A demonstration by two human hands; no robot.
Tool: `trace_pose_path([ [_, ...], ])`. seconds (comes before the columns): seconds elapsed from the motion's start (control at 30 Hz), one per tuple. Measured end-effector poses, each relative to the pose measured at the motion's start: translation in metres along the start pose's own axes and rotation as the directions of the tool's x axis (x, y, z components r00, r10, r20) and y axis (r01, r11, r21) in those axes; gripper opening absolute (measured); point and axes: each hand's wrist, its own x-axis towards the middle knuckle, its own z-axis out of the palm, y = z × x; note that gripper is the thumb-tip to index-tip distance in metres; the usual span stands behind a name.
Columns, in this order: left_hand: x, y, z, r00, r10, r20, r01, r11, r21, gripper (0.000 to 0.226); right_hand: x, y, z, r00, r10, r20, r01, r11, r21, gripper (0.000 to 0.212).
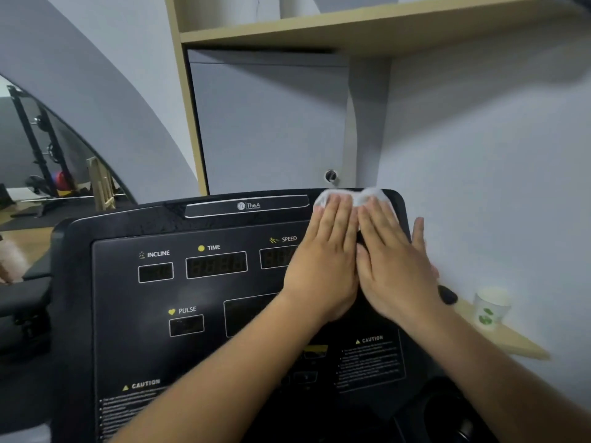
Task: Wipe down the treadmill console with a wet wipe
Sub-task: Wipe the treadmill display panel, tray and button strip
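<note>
The black treadmill console [134, 302] fills the lower half of the view, with INCLINE, TIME, SPEED and PULSE displays. A white wet wipe [367, 196] lies crumpled at the console's upper right corner. My left hand [323, 266] and my right hand [393, 266] lie flat side by side, fingers together, with their fingertips pressing the wipe onto the console. The hands cover part of the SPEED display and most of the wipe.
A grey wall stands right behind the console. A wooden shelf frame [319, 33] hangs above. A paper cup [491, 308] sits on a small wooden ledge [511, 343] to the right. A mirror at left reflects gym equipment.
</note>
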Motion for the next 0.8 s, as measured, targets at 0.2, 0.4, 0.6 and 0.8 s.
trace_pose_path([
  [0.2, -0.035, 0.036, 0.019, 0.998, 0.054, -0.034, -0.056, 0.998, -0.041, 0.066, -0.053, 0.013, 0.015, 1.000, 0.019, 0.020, -0.019, 1.000, -0.006, 0.059],
  [0.4, 0.024, 0.025, -0.005, 1.000, 0.003, 0.000, -0.003, 1.000, 0.003, 0.065, 0.008, 0.030, -0.008, 0.998, 0.038, 0.049, -0.039, 0.999, 0.018, 0.072],
  [0.6, -0.032, 0.044, 0.016, 0.998, 0.061, -0.003, -0.061, 0.996, -0.061, 0.065, -0.052, 0.021, 0.013, 0.999, 0.021, 0.036, -0.024, 0.997, 0.071, 0.062],
  [0.8, -0.038, 0.038, 0.019, 0.999, -0.021, -0.034, 0.018, 0.996, -0.084, 0.064, -0.044, 0.012, 0.012, 1.000, 0.011, 0.008, -0.011, 1.000, 0.010, 0.062],
])
